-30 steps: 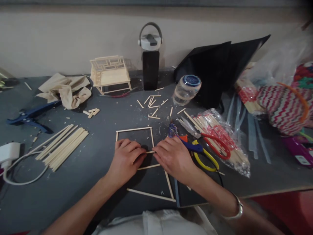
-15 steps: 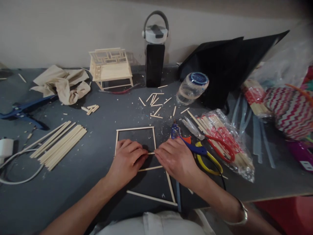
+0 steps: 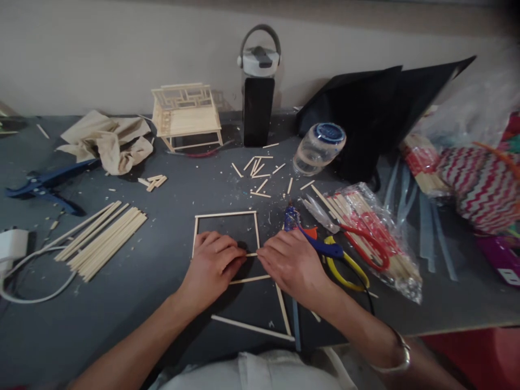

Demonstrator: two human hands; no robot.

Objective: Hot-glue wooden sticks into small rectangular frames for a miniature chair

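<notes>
A frame of thin wooden sticks [image 3: 226, 214] lies flat on the grey table. My left hand [image 3: 213, 260] is closed over its left part, fingertips pinching a short crosswise stick [image 3: 252, 254]. At that stick's right end, by the frame's right side, my right hand [image 3: 289, 261] is closed with its fingertips on the joint. Another stick [image 3: 249, 280] runs below my hands. Nearer to me, a long stick [image 3: 252, 327] meets a slanting one [image 3: 283, 309] at a corner. My palms and fingers hide parts of the frame.
Blue glue gun [image 3: 325, 248], scissors [image 3: 361, 238] and bagged sticks [image 3: 377, 238] lie right. Behind stand a small wooden model [image 3: 189, 119], a bottle with a phone [image 3: 258, 111] and a jar [image 3: 320, 149]. Loose sticks [image 3: 108, 244], blue cutter [image 3: 49, 184] and crumpled cloth [image 3: 109, 141] are left.
The view has shifted slightly, so background things appear a little lower and further right. Both hands keep the same hold on the frame.
</notes>
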